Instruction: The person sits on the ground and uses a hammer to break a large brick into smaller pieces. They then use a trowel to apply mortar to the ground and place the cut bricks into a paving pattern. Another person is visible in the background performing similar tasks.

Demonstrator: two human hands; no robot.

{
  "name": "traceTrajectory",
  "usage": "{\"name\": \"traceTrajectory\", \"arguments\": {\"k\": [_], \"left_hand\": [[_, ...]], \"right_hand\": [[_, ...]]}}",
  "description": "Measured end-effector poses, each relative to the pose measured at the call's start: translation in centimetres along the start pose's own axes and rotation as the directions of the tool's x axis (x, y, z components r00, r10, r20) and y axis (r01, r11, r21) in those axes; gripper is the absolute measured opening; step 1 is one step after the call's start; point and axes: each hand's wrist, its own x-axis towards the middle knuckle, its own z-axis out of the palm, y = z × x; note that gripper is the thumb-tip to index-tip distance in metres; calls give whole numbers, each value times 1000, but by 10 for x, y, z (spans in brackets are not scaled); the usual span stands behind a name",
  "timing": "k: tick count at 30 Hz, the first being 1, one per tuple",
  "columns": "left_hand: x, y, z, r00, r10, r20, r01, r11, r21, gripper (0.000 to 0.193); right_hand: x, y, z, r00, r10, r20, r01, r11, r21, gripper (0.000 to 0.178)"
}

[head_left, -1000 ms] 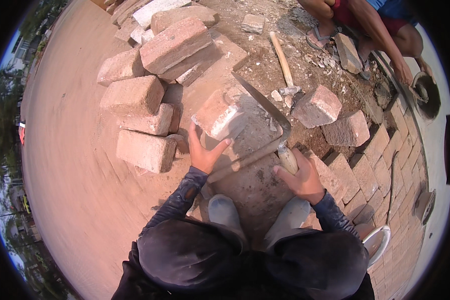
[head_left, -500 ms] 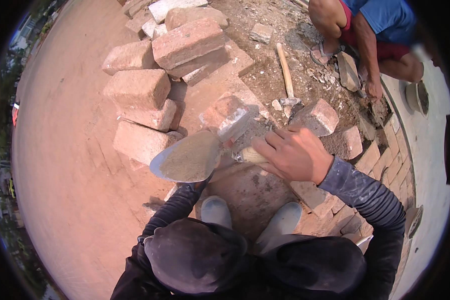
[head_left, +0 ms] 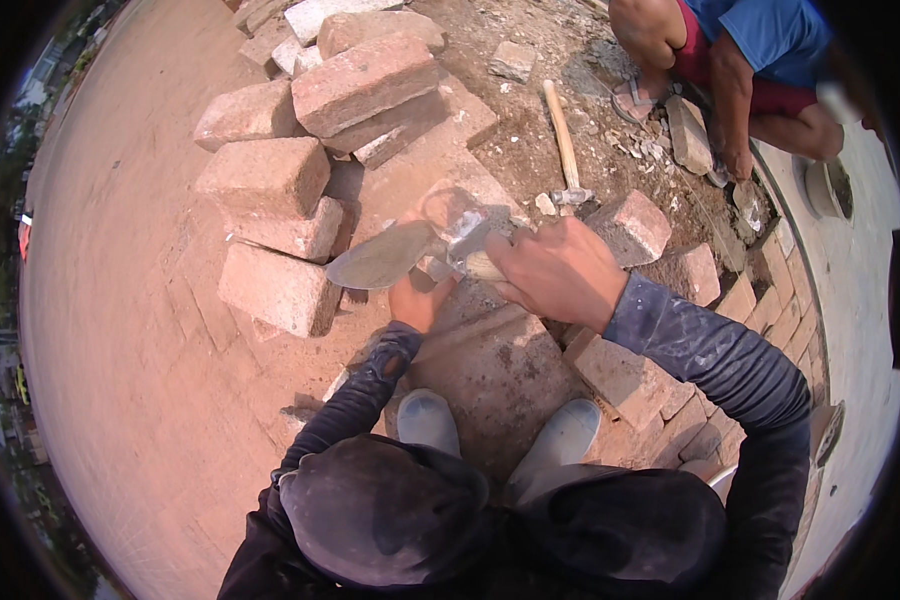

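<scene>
My right hand (head_left: 560, 270) is wrapped round the handle of a pointed trowel (head_left: 380, 255), its broad grey blade reaching left across the middle of the view. My left hand (head_left: 416, 302) is below the blade, closed at the near end of a reddish brick (head_left: 450, 205). Grey mortar is smeared on the brick's right side. The trowel covers part of the brick and some of my left fingers.
Bricks lie stacked at left (head_left: 265, 180). A wooden-handled hammer (head_left: 562, 135) rests on rubble beyond my right hand, near mortar-coated bricks (head_left: 630, 228). A person (head_left: 760, 60) crouches at upper right beside laid pavers (head_left: 780, 270) and a bucket (head_left: 828, 190).
The trowel blade has tilted and moved up with my right hand. My left hand, hidden behind the blade before, now shows below it. The co-worker's hand has shifted slightly.
</scene>
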Motion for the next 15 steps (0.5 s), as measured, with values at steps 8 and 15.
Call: {"name": "traceTrajectory", "arguments": {"k": [8,15], "left_hand": [[0,-19,1,996,-92,-8,86,952,-292,72],[-2,-14,-6,999,-37,-14,39,986,165,81]], "right_hand": [[5,-25,-14,996,-52,74,52,999,-3,42],[-1,1,3,994,100,51,-103,992,69,31]]}}
